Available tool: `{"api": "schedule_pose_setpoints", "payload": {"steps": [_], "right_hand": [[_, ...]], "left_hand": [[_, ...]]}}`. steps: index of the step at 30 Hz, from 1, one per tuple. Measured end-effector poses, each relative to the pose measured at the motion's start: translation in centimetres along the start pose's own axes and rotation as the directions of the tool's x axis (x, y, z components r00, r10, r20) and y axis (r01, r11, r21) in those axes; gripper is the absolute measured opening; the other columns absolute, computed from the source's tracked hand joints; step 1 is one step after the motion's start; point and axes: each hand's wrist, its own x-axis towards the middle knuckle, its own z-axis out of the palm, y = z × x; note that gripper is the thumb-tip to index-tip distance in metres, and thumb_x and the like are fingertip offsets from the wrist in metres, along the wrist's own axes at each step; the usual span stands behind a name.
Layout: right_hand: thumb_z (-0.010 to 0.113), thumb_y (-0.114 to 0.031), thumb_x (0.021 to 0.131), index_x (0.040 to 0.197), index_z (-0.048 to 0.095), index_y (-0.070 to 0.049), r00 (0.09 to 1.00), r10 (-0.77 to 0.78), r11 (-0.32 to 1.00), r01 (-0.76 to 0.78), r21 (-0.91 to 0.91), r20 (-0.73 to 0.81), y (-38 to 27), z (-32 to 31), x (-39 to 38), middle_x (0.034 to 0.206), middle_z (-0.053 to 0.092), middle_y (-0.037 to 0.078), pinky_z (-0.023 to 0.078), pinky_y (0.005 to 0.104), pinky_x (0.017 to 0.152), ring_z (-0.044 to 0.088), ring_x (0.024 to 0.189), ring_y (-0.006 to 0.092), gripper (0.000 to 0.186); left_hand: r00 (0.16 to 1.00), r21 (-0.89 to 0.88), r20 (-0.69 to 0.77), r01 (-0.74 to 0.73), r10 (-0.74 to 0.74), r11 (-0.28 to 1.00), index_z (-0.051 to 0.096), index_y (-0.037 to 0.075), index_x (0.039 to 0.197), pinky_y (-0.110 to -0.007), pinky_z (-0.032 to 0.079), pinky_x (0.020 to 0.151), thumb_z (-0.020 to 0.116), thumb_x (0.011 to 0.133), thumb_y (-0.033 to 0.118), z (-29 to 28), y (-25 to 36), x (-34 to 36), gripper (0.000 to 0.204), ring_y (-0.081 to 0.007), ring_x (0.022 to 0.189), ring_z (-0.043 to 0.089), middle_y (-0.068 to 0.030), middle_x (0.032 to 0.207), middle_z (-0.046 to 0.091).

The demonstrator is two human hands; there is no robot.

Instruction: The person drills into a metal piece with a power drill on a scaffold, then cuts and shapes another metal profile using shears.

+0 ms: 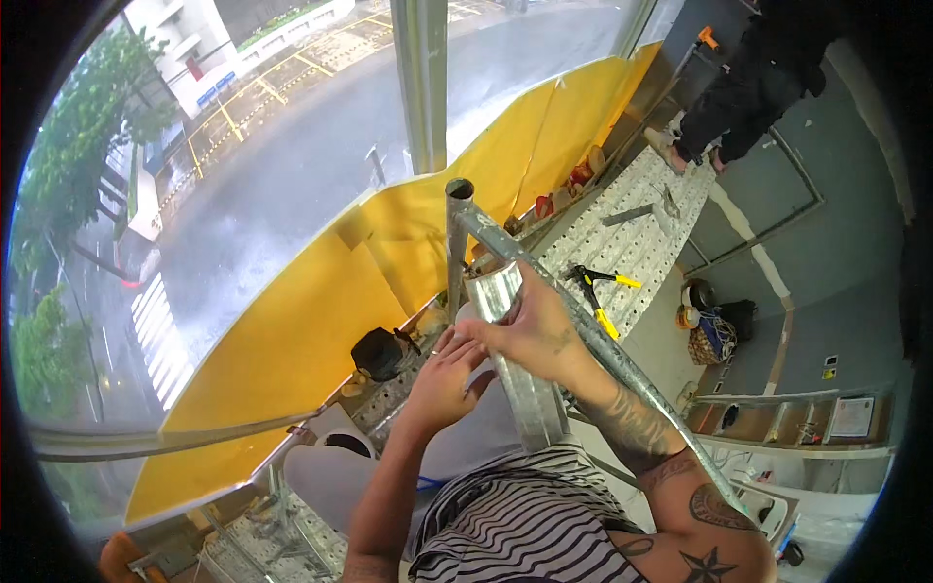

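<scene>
A short length of shiny galvanised metal channel stands tilted in front of my body, its lower end by my striped shirt. My right hand is closed around its upper part, thumb across the near face. Beside it, on the left, my left hand has its fingers stretched out and the thumb apart; the fingertips reach the channel's edge near my right thumb. Whether they press on it I cannot tell. Just beyond the channel rises a scaffold frame of grey pipe, with a sloping tube passing behind my right hand.
On a perforated scaffold plank lies a yellow-and-black hand tool. A person in dark clothes stands at its far end. Yellow sheeting lines the window side. A black bag sits lower left; a basket stands below right.
</scene>
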Motion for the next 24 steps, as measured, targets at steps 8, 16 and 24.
{"api": "schedule_pose_setpoints", "payload": {"steps": [8,16,24], "right_hand": [[0.086,-0.020,0.070,0.128,0.048,0.010,0.995,-0.088,0.982,0.079,-0.170,-0.044,-1.2,-0.3,-0.7,0.082,0.061,0.010,0.050,0.0297,0.064,0.060,0.073,0.0154,0.076],[0.079,-0.011,0.082,0.130,0.047,0.003,0.994,-0.105,0.966,0.105,0.234,-0.013,-2.4,-1.5,0.0,0.107,0.058,0.006,0.047,0.0261,0.087,0.055,0.097,0.0104,0.060],[0.068,-0.028,0.089,0.143,0.038,0.007,0.929,-0.316,0.791,0.146,0.594,0.194,0.0,-6.1,5.4,0.100,0.061,0.007,0.049,0.0262,0.081,0.059,0.092,0.0130,0.071]], "left_hand": [[0.999,-0.168,-0.045,0.001,-0.008,0.986,0.063,0.002,0.106,-0.048,0.044,0.102,0.068,0.074,0.008,1.9,-0.7,0.1,0.033,-0.0379,0.116,0.056,-0.0170,0.113,0.065],[0.989,0.322,-0.099,-0.074,0.111,0.944,0.058,0.007,0.119,-0.048,0.046,0.096,0.060,0.085,0.008,-6.1,3.4,2.3,0.034,-0.0362,0.104,0.062,-0.0146,0.108,0.065],[0.960,0.502,-0.276,0.106,0.043,0.858,0.050,0.005,0.138,-0.048,0.038,0.111,0.072,0.082,0.020,-12.5,12.0,-1.1,0.062,-0.0416,0.129,0.050,-0.0245,0.134,0.054]]}}
